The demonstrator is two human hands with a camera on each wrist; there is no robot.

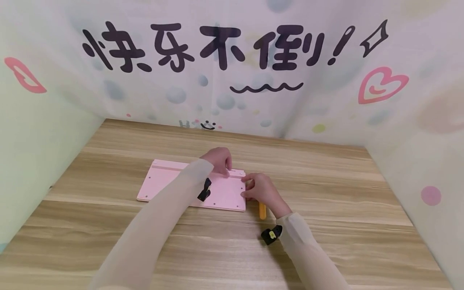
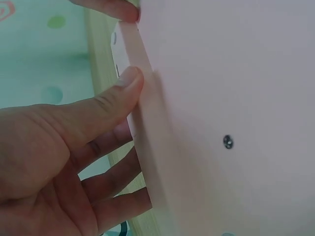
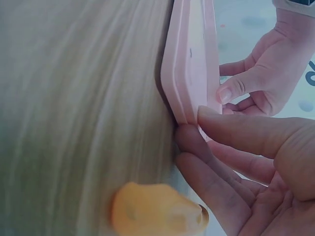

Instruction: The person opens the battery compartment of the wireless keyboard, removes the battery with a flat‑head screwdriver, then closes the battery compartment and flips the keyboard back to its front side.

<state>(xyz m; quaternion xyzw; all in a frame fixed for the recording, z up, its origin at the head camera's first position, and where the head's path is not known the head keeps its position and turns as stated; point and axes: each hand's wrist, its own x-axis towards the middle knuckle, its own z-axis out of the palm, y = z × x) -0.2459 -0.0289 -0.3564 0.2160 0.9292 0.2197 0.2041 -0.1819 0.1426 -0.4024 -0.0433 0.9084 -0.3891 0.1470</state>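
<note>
A flat pink panel [image 1: 226,193] with small dark screws lies on the wooden table. My left hand [image 1: 218,160] holds its far edge near the right end; in the left wrist view the thumb of the left hand [image 2: 74,132] presses the raised rim and the fingers go behind it. At the right end, my right hand [image 1: 262,191] pinches the panel's corner; the right wrist view shows thumb and fingers of the right hand [image 3: 256,162] on the pink edge [image 3: 184,83]. An orange-yellow handle [image 1: 262,210] lies beside the right hand; its other end is hidden.
The wooden table [image 1: 308,181] extends around the panel. Behind it hangs a white printed cloth [image 1: 253,108] with dark characters and hearts, and cloth walls stand at both sides. A black wrist device [image 1: 271,235] is on the right sleeve, another [image 1: 205,190] on the left.
</note>
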